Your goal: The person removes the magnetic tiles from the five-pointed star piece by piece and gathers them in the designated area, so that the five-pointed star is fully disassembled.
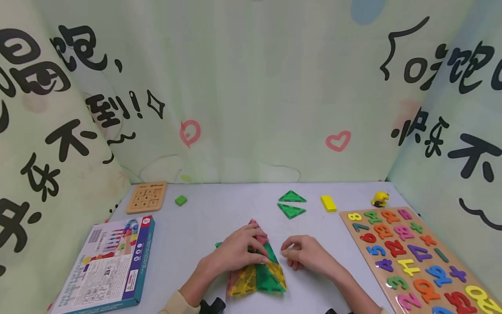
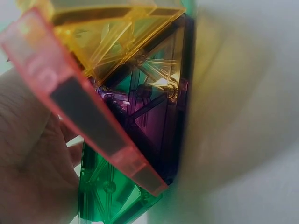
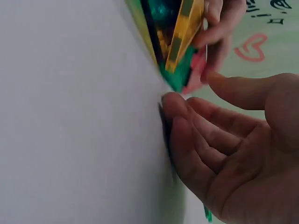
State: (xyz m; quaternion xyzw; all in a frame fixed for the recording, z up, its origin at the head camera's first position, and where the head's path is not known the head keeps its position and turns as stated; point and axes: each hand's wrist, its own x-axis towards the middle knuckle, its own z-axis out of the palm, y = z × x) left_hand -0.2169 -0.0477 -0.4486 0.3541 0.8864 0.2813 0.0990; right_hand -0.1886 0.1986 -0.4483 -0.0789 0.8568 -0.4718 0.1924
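Observation:
A structure of translucent magnetic tiles [image 1: 269,279], with green, yellow and red triangles, stands on the table in front of me. My left hand [image 1: 240,247] grips its upper part, thumb on the near side and fingers over the far side. Up close in the left wrist view, a red tile [image 2: 88,107] angles across yellow, purple and green ones. Just right of the structure is my right hand [image 1: 307,254], fingers loosely bent low over the table. The right wrist view shows its thumb apart from the fingers [image 3: 180,140] and nothing held between them.
Two green triangle tiles [image 1: 291,211] lie farther back, beside a yellow block [image 1: 328,203]. On the right are a number puzzle board [image 1: 392,257] and a small yellow toy [image 1: 380,199]. A box [image 1: 106,261], wooden number board [image 1: 147,197] and green block [image 1: 181,200] occupy the left.

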